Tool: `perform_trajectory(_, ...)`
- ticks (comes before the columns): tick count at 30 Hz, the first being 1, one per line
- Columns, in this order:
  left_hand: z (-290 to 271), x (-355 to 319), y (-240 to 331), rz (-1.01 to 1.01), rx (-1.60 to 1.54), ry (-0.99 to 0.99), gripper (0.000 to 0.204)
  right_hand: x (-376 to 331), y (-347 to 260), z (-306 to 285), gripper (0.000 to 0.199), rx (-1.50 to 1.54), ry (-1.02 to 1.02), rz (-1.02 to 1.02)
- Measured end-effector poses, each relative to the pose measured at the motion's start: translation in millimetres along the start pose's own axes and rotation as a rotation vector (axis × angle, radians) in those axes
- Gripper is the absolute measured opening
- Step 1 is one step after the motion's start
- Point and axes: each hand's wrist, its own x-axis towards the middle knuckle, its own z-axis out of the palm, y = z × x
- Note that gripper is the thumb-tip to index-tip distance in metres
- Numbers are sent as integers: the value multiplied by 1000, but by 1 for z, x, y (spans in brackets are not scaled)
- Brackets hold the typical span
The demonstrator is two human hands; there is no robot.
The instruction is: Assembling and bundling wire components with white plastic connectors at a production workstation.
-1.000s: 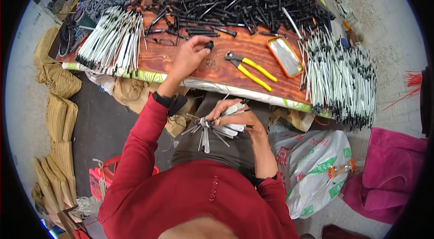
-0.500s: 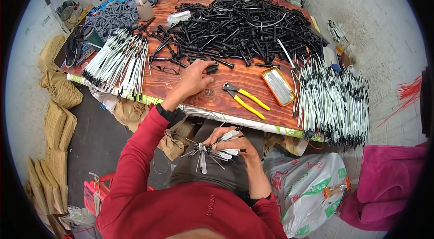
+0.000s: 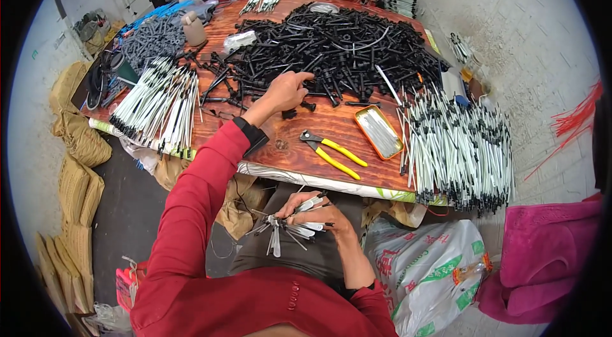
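My left hand (image 3: 287, 89) reaches over the table at the near edge of a big heap of black plastic parts (image 3: 338, 40). Its index finger stretches out to the pieces; the other fingers are partly hidden, and I see nothing held. A short black part (image 3: 289, 114) lies on the wood just below that hand. Down in my lap, my right hand (image 3: 322, 214) is closed round a bunch of thin white strips (image 3: 275, 244), their ends fanning out. To the right of my left hand lie yellow-handled pliers (image 3: 335, 153) and an open tin (image 3: 378, 131) of thin pale pieces.
Stacks of white strips with black ends lie at the table's left (image 3: 159, 104) and right (image 3: 459, 146). Grey parts (image 3: 150, 37) and a bottle (image 3: 193, 29) stand at the far left. Two people are across the table, one holding yellow-handled pliers. A plastic bag (image 3: 427, 273) sits right of me.
My left hand has moved away from the short black part to the heap beyond it. My right hand keeps its bunch in my lap. The view has shifted slightly.
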Motion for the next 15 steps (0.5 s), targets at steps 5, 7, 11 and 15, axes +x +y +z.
perform_trajectory(5, 9, -7, -7, -45, 87, -72, 38, -6, 3, -3, 16, -9, -15, -47)
perform_trajectory(7, 14, -19, -4, -53, 91, -34, 45, -9, 1, -9, 16, -3, -2, -40)
perform_trajectory(11, 18, -41, 8, 181, 212, 169, 58, -4, -6, -16, 16, -24, 4, -29)
perform_trajectory(15, 14, -51, -7, 205, 412, 85, 66, -3, -3, -8, 16, -24, -5, -3)
